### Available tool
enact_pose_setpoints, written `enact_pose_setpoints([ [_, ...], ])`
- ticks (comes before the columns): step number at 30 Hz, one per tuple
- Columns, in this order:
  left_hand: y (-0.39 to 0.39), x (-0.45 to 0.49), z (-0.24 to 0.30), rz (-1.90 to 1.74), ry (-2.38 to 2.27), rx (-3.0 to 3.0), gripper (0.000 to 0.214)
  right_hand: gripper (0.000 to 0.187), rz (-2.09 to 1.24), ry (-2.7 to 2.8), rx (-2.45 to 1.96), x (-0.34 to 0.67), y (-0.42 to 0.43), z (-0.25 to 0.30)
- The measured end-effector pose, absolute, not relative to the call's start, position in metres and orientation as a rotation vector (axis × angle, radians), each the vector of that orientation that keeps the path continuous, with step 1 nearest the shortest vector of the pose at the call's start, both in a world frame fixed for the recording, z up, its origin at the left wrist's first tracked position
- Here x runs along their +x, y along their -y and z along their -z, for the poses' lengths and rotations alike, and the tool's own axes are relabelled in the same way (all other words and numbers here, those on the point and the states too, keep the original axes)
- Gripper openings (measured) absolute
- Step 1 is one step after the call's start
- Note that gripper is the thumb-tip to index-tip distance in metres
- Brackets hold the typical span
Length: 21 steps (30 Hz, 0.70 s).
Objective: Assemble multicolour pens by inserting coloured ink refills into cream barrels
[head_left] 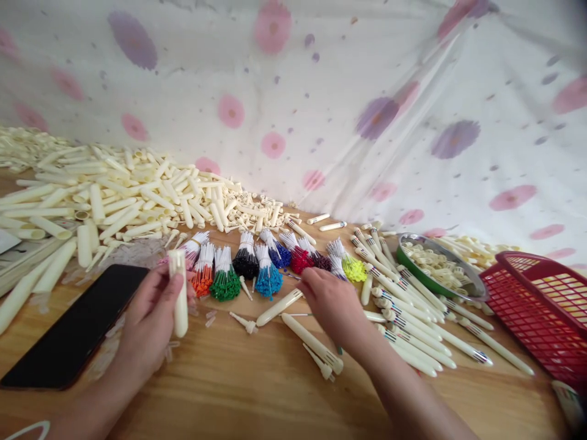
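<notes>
My left hand (153, 308) is closed round a cream plastic pen barrel (180, 299), which stands nearly upright between thumb and fingers. Bent over the table, my right hand (331, 304) has its fingertips drawn together beside the crimson-tipped pen refills (301, 258); whatever they pinch is hidden. Bundles of white refills with coloured ends line the table between the hands, among them orange (202, 278), green (224, 278), black (246, 260), light blue (268, 278) and yellow (353, 266). Below my right fingers lie a cream pen piece (279, 307) and another barrel (312, 342).
A large heap of cream barrels (123, 195) covers the back left. A black phone (76, 330) lies by my left forearm. Multicolour pens (413, 318) fan out at right, before a green-sided metal bowl (419, 278) of small parts and a red plastic basket (536, 318). Flowered sheeting (284, 85) hangs behind.
</notes>
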<state>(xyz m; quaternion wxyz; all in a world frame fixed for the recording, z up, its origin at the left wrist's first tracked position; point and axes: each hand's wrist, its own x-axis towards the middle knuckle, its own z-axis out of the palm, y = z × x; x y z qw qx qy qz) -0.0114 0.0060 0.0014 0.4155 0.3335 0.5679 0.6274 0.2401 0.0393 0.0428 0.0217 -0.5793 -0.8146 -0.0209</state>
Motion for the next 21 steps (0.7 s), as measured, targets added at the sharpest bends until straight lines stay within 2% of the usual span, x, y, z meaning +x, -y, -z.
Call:
enact_pose_setpoints([
  [4, -0.011, -0.013, -0.013, -1.724, -1.519, 0.717, 0.011, 0.010, -0.062, 2.620, -1.065, 0.179, -0.042, -0.036],
  [7, -0.015, -0.012, -0.014, -1.731, -1.567, 0.660, 0.011, 0.021, -0.046, 2.672, -0.852, 0.137, -0.052, -0.020],
  [9, -0.016, -0.010, -0.011, -1.663, -1.574, 0.614, 0.009, 0.036, -0.022, 2.670, -0.805, 0.117, -0.060, -0.008],
  [11, -0.016, -0.008, -0.010, -1.579, -1.545, 0.578, 0.006, 0.041, 0.018, 2.677, -0.809, 0.105, -0.067, 0.001],
  [16, -0.015, -0.003, -0.013, -1.511, -1.475, 0.535, 0.003, 0.026, 0.010, 2.620, -0.902, 0.099, -0.069, 0.009],
  [21, -0.018, -0.004, -0.006, -1.568, -1.450, 0.559, 0.001, 0.029, -0.001, 2.594, -0.921, 0.098, -0.063, 0.009],
])
